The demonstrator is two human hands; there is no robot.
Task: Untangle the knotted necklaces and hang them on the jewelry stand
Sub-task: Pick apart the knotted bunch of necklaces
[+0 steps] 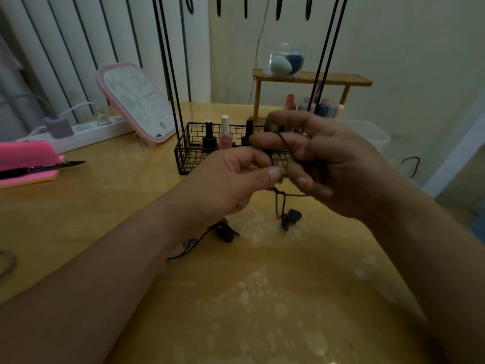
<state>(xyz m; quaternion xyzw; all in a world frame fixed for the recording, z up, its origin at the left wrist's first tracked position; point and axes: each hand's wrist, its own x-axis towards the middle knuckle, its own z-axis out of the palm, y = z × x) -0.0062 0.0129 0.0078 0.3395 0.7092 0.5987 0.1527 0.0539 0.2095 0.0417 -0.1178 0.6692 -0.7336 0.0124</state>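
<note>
All you could see of the person was two arms and two hands, that was it. The left forearm (pixel 105 271) filled the near left corner and the right forearm (pixel 433 245) the near right, both bare skin from the frame edge right up to the wrist. The left hand (pixel 231 179) was bare as well, and its thumbnail (pixel 274 175) was trimmed short and looked plain. Same deal with the right hand (pixel 341 166): bare, with short plain nails (pixel 304 183) showing on a couple of fingers. The wide lens made both forearms look really chunky up close and the hands smaller farther out. Light was pretty dim, so finer skin detail was hard to make out.
</note>
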